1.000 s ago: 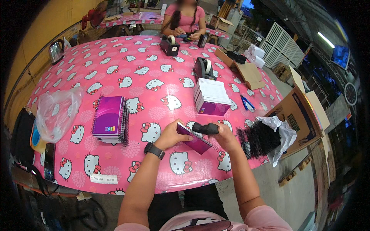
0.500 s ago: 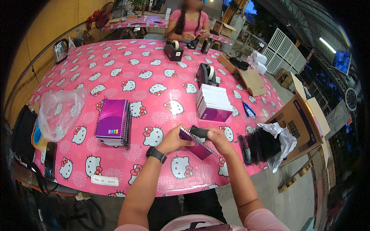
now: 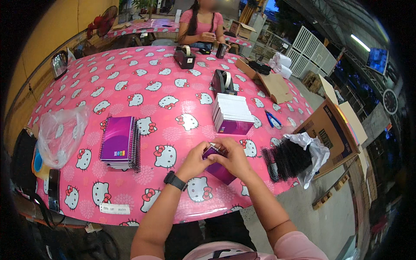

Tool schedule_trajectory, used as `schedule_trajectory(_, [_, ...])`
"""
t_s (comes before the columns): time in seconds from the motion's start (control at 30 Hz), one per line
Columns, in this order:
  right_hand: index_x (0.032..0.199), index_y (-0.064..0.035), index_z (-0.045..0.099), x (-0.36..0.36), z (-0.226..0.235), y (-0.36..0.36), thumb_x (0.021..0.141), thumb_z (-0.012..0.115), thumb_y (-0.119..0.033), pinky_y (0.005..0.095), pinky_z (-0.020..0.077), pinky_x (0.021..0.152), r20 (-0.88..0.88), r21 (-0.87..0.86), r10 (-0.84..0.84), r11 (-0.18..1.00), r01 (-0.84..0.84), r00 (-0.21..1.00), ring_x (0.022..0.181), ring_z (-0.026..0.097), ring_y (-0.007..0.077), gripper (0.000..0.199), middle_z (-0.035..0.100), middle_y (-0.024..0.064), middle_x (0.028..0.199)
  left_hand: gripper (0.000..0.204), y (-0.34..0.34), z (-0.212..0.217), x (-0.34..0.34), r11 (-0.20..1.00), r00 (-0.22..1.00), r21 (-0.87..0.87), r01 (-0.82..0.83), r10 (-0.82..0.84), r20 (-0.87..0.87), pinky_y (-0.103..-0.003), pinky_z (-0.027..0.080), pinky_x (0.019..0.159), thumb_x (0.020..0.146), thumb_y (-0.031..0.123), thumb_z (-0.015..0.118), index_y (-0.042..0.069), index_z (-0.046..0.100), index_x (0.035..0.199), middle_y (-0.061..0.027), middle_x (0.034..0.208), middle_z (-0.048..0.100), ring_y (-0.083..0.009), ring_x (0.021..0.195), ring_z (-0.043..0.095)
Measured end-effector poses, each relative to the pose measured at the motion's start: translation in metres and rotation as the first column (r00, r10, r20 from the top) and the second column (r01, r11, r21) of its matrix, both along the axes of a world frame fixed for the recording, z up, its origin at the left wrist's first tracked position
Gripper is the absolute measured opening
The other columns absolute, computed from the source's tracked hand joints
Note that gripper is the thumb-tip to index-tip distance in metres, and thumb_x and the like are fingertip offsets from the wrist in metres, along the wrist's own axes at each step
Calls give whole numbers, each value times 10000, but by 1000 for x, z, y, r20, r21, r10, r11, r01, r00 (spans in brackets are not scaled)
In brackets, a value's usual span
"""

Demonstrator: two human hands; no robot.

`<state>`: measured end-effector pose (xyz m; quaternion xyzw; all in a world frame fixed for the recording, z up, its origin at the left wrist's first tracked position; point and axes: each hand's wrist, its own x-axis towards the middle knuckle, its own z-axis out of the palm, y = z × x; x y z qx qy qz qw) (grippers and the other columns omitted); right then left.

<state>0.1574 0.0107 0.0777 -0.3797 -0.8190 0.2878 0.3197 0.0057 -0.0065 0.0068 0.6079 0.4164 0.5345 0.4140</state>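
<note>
Directly in front of me a purple notebook (image 3: 222, 171) is tilted between my two hands. My left hand (image 3: 195, 161) grips its left side at the far end, thumb across the cover. My right hand (image 3: 234, 159) is closed over the same far end from the right, its thumb meeting the left one there. The fingers hide most of the binding edge, and I cannot make out any small thing between them. To the left lies a stack of spiral-bound purple notebooks (image 3: 117, 138). Beyond my hands stands a block of notebooks (image 3: 234, 113) with white page edges.
Black plastic spiral coils (image 3: 286, 160) lie on the right by white paper (image 3: 312, 151) and a cardboard box (image 3: 327, 130). Blue-handled pliers (image 3: 273, 119) and tape dispensers (image 3: 223, 82) are farther off. A plastic bag (image 3: 63, 134) lies left. Another person (image 3: 203, 26) is across the table.
My right hand has closed in over the notebook's far end, its fingers now near my left hand's. The black piece it held there no longer shows. The whole view has shifted slightly.
</note>
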Motion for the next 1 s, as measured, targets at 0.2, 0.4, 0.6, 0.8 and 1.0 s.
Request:
schedule_trajectory(0.2, [963, -14, 570, 1, -21, 11, 764, 692, -38, 247, 462, 611, -182, -77, -52, 996, 39, 982, 681, 556, 113, 235, 582, 35, 784, 214, 3, -5, 8, 1000, 951, -2, -10, 11, 308, -237, 444, 677, 713, 26, 728, 34, 556, 841, 4, 793, 598, -62, 732, 529])
schedule_trajectory(0.4, [918, -16, 574, -2, -18, 3, 758, 688, -65, 298, 451, 603, -80, 108, 1, 994, 8, 997, 701, 568, 201, 203, 565, 105, 794, 198, -2, 0, 5, 999, 958, -10, -43, 44, 283, -231, 445, 657, 715, 16, 730, 35, 562, 819, 19, 766, 590, -50, 708, 513])
schedule_trajectory(0.6, [856, -10, 569, -5, -7, -2, 759, 695, -117, 308, 432, 582, -40, 160, -25, 987, 31, 999, 676, 543, 210, 192, 522, 99, 757, 198, 0, -3, 5, 999, 955, -38, 7, 5, 298, -217, 441, 644, 712, 13, 734, 39, 556, 794, 28, 762, 576, -40, 706, 499])
schedule_trajectory(0.8, [818, 2, 578, 1, -1, 4, 791, 654, -121, 341, 428, 580, 76, 182, -18, 983, 4, 997, 673, 546, 253, 147, 525, 120, 731, 304, 1, 1, 6, 993, 910, -46, 110, -82, 405, -209, 452, 671, 677, -44, 744, 59, 506, 836, 14, 807, 569, -51, 748, 528])
schedule_trajectory(1.0, [880, 4, 605, -3, 2, 1, 811, 621, -103, 368, 437, 603, 119, 188, 77, 977, -99, 990, 687, 558, 311, 127, 560, 141, 762, 424, 7, -12, -2, 991, 927, -50, 128, -101, 361, -212, 454, 703, 650, -71, 754, 77, 459, 916, 4, 843, 556, -63, 788, 534])
